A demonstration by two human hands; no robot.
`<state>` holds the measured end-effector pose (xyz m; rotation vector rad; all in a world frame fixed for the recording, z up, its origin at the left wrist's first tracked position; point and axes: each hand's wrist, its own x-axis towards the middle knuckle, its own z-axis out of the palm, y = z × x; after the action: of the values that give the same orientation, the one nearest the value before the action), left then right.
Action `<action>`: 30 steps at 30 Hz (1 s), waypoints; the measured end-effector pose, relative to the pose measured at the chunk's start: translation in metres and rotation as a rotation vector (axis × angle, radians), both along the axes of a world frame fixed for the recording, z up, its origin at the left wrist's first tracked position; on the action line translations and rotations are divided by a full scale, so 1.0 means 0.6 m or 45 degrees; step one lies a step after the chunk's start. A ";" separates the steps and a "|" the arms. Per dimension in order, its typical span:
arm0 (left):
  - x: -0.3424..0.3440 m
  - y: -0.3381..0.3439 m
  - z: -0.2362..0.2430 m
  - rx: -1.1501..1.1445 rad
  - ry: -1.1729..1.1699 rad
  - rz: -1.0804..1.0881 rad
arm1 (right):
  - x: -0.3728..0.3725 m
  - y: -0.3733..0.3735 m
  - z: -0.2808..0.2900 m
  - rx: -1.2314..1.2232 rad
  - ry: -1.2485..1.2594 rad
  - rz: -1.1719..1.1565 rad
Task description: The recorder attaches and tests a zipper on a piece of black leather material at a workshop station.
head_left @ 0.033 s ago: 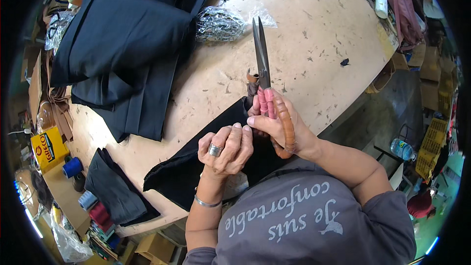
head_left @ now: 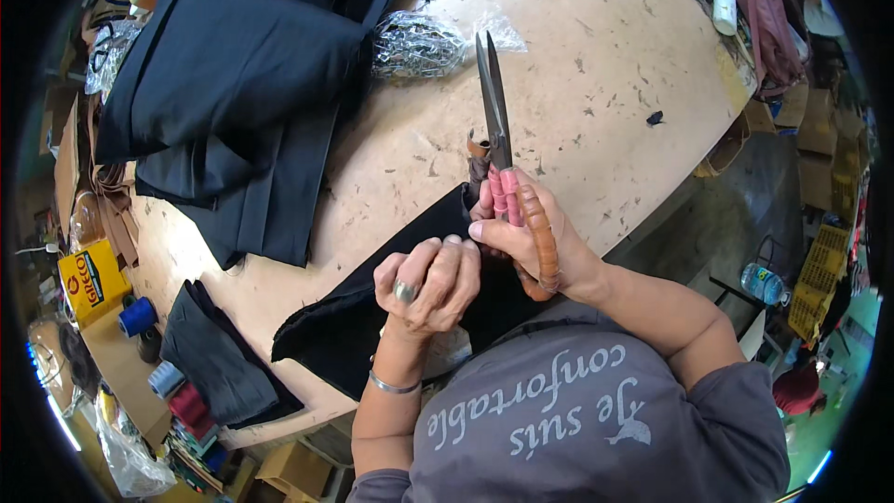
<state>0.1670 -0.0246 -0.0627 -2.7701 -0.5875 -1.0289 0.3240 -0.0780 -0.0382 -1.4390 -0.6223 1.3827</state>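
My right hand [head_left: 573, 256] grips large fabric scissors [head_left: 496, 102]. Their dark blades point away from me and lie nearly together; the handles are wrapped in pink and brown. Its thumb reaches toward my left hand [head_left: 430, 284], whose fingers are curled tight, a wide ring on one of them. The left fingertips are hidden, so whatever they pinch does not show. Beneath both hands a piece of black cloth [head_left: 340, 331] lies along the table's near edge. A small brown curled strip [head_left: 478, 144] sits beside the scissors' pivot.
Folded black fabric [head_left: 242, 56] is heaped at the far left, next to a clear bag of metal pins or clips [head_left: 419, 45]. Dark cut pieces [head_left: 219, 363] and thread spools [head_left: 138, 317] lie near left. Lint dots the table [head_left: 643, 65]; a white bottle [head_left: 724, 9] stands far right.
My left hand has rolled slightly, its knuckles shifting a little. The scissors blades have tipped very slightly to the left.
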 end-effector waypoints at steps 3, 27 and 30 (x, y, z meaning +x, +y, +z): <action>-0.004 -0.023 0.003 -0.139 -0.079 -0.201 | -0.006 0.004 -0.008 0.076 -0.068 -0.030; 0.051 -0.057 -0.003 -2.899 -1.538 0.252 | 0.035 -0.095 0.025 -0.235 -0.361 0.336; 0.059 -0.061 -0.002 -2.943 -1.521 0.337 | 0.034 -0.121 0.029 -0.280 -0.349 0.409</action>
<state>0.2023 -0.0613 -0.0640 0.2647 0.9791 0.6837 0.3444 -0.1503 -0.0207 -1.7813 -0.9327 1.5501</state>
